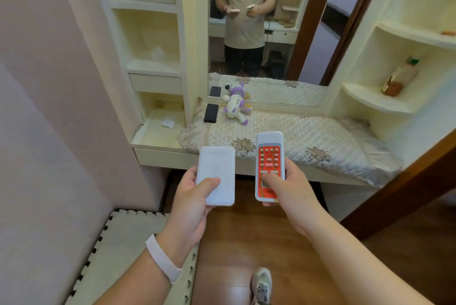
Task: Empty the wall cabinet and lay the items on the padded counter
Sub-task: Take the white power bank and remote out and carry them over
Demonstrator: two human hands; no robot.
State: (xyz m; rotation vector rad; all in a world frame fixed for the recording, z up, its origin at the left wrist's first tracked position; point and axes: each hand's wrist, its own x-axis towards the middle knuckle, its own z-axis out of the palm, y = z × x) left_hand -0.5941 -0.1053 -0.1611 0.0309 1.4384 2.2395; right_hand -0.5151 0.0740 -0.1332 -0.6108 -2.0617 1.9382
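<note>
The left hand (190, 196) grips a white slab (217, 174) from below, thumb laid across its face. The right hand (288, 188) grips a remote (269, 156) with a red keypad the same way, thumb pressing near the lower keys. Both are held flat and side by side, just short of the pad's (320, 137) front edge and over the floor, not over the pad. The step in hand looks like laying this pair down. To do it well, carry both forward until they are fully over the quilting. Lower them flat rather than tipping them off the fingers, and slide the fingers out from under only once each one rests. The bare stretch in the middle and toward the right of the pad suits them. The front edge is a poor spot, because the pad droops over it and a smooth case could slip off. At the back left of the pad, by the mirror (271, 20), lie a black slab (211, 113) and a plush toy (235, 104), so keep the new pair apart from those. Shelves left of the pad hold a small white item (169, 122), and shelves to its right hold a bottle (401, 77), so I judge more trips remain.
</note>
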